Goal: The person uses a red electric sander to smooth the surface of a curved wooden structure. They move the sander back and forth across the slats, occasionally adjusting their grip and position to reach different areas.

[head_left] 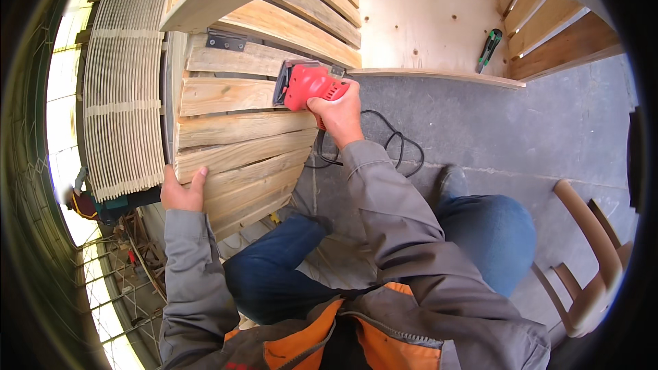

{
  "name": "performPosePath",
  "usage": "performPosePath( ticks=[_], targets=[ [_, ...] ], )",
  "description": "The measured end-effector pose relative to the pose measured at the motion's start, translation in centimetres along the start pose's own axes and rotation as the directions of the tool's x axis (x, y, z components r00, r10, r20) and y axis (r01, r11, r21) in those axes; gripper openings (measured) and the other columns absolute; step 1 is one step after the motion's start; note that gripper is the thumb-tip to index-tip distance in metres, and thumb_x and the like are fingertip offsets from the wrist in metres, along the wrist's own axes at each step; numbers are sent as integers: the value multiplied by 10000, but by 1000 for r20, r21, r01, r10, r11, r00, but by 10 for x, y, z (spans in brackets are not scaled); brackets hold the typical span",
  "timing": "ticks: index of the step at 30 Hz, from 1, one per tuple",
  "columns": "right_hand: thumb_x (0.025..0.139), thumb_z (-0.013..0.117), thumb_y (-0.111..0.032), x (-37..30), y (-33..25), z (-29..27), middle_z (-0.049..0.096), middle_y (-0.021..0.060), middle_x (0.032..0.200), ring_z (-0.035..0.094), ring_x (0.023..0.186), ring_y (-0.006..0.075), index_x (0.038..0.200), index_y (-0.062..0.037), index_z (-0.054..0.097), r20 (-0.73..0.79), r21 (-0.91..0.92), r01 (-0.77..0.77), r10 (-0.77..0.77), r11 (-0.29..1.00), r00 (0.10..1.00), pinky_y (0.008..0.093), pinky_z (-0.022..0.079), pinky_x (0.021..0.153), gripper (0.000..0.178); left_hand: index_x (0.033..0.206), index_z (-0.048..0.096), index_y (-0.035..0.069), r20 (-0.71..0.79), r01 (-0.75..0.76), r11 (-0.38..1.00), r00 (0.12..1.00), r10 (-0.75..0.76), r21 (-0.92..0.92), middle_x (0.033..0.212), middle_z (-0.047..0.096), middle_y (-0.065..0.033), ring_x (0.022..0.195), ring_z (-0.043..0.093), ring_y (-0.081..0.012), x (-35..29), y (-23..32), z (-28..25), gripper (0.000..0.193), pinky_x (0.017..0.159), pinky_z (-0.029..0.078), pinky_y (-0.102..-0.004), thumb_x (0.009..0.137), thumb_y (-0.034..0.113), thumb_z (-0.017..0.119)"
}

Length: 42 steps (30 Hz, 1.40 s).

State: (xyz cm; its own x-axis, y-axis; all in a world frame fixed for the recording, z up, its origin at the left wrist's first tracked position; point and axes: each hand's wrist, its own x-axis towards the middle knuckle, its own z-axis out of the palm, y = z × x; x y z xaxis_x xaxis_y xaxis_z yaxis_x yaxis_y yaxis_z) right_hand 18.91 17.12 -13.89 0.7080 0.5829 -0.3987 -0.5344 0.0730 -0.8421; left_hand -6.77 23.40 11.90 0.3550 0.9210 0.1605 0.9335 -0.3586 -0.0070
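Observation:
My right hand [340, 114] is wrapped round a red electric sander [308, 86]. The sander's flat pad faces the slats of a wooden door panel [240, 130], near its upper part; I cannot tell whether it touches the wood. A black cord [394, 136] runs from the tool down to the floor. My left hand [184, 190] grips the panel's left edge, its thumb over the slats and the other fingers mostly hidden. Above the sander, a dark metal hinge [226, 40] is fixed to the panel's upper left corner.
An open wooden cabinet [425, 14] with slatted sides lies beyond the panel, a green and black utility knife [490, 48] inside it. A stack of thin slatted pieces [127, 82] stands at left. A wooden chair [593, 260] is on the grey floor [569, 133] at right.

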Motion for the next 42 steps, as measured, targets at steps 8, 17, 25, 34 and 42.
performPosePath(
  ticks=[8, 17, 25, 34, 42],
  targets=[
    [667, 874, -115, 29, 27, -19, 637, 169, 1095, 667, 927, 222, 1241, 46, 447, 25, 138, -139, 137, 981, 990, 365, 579, 798, 733, 1122, 619, -26, -9, -38, 999, 999, 38, -16, 998, 743, -233, 917, 737, -388, 4, -4, 0, 502, 823, 568, -424, 834, 291, 879],
    [707, 841, -18, 22, 50, -25, 619, 128, 1099, 653, 950, 202, 1245, 19, 443, 60, 214, -177, 168, 961, 984, 369, 582, 808, 670, 1115, 612, -36, -7, -46, 999, 999, 46, -3, 989, 741, -232, 905, 737, -372, 6, -4, 1, 473, 819, 568, -414, 864, 284, 855],
    [657, 858, -64, 13, 43, -23, 620, 129, 1076, 638, 934, 199, 1236, 8, 460, 76, 157, -178, 168, 971, 983, 358, 567, 814, 706, 1115, 616, -16, -4, -30, 999, 1000, 30, -30, 985, 737, -238, 907, 734, -399, 8, -10, 3, 477, 817, 568, -431, 853, 297, 864],
    [659, 843, -57, 42, 36, -32, 625, 133, 1062, 640, 920, 213, 1214, 29, 480, 26, 211, -174, 173, 962, 985, 360, 570, 818, 669, 1110, 607, -19, -20, -68, 998, 998, 68, -4, 992, 735, -235, 907, 730, -396, 6, -9, 3, 473, 813, 564, -434, 853, 287, 862],
    [637, 849, -61, 10, 64, -23, 617, 134, 1087, 633, 938, 210, 1225, 17, 466, 54, 197, -239, 233, 951, 971, 361, 566, 824, 706, 1105, 603, -18, -9, -71, 997, 997, 71, -19, 979, 736, -227, 903, 734, -382, 7, -11, 2, 459, 812, 565, -422, 863, 278, 856]
  ],
)
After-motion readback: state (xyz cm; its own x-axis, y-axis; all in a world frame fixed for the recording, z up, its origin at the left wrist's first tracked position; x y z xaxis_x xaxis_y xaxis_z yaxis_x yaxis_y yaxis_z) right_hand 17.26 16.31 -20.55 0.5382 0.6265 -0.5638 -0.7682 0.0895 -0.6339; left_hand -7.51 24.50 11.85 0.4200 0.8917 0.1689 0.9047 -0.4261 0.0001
